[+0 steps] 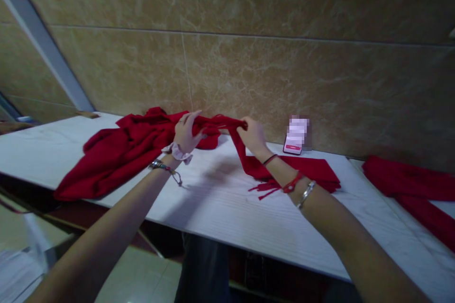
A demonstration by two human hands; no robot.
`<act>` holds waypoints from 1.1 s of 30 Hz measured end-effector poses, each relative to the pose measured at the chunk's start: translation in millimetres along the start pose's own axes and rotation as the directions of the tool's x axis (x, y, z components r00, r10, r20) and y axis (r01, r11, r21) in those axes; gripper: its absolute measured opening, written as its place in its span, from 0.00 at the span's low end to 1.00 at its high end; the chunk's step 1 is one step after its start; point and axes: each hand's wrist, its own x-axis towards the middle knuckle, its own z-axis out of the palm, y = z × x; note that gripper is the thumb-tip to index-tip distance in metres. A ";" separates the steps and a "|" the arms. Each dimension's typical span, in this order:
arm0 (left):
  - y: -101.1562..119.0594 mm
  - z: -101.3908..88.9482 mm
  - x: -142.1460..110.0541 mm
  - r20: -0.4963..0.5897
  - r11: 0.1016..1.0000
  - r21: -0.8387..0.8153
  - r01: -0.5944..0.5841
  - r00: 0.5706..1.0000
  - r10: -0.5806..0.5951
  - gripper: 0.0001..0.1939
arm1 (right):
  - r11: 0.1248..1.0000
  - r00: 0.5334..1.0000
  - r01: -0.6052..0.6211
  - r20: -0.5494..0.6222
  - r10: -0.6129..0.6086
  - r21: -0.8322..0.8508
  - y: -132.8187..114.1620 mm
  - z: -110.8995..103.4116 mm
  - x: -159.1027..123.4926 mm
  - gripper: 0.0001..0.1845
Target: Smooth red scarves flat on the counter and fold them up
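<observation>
A red fringed scarf (235,138) is stretched between my hands above the white table. My right hand (253,138) pinches its raised edge with curled fingers. On the other side, my left hand (187,133) is loosely around the cloth, thumb apart from the fingers. Beyond that hand, a large crumpled heap of red cloth (117,151) covers the table's left part; I cannot tell whether it is one piece with the scarf. Under my right forearm lies a flat folded red scarf (313,170), with fringe strands (266,191) loose near it.
The white table (220,203) runs along a tan marble-look wall (249,71). A phone (295,136) with a lit, blurred screen leans on the wall. More folded red cloth (412,180) lies far right. A small brown block (87,114) sits at the back left.
</observation>
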 end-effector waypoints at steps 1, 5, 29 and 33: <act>12.3 3.7 1.7 -0.057 0.999 -0.050 -0.019 0.998 0.016 0.25 | 0.999 0.996 -0.033 -0.087 0.036 0.032 15.9 -20.8 -0.7 0.10; 79.6 33.7 -11.5 0.097 0.966 -0.236 -0.103 0.987 0.128 0.27 | 0.976 0.903 -0.193 -0.371 0.218 0.106 97.6 -97.9 -37.5 0.11; 146.2 144.1 20.0 0.711 0.655 -0.609 0.447 0.673 0.202 0.31 | 0.437 0.745 -0.216 -0.142 0.652 0.873 184.1 -148.8 -88.3 0.10; 149.4 154.8 8.9 0.723 0.842 -0.473 0.262 0.661 0.200 0.29 | 0.407 0.732 -0.317 -0.052 0.680 0.856 199.6 -140.8 -117.6 0.09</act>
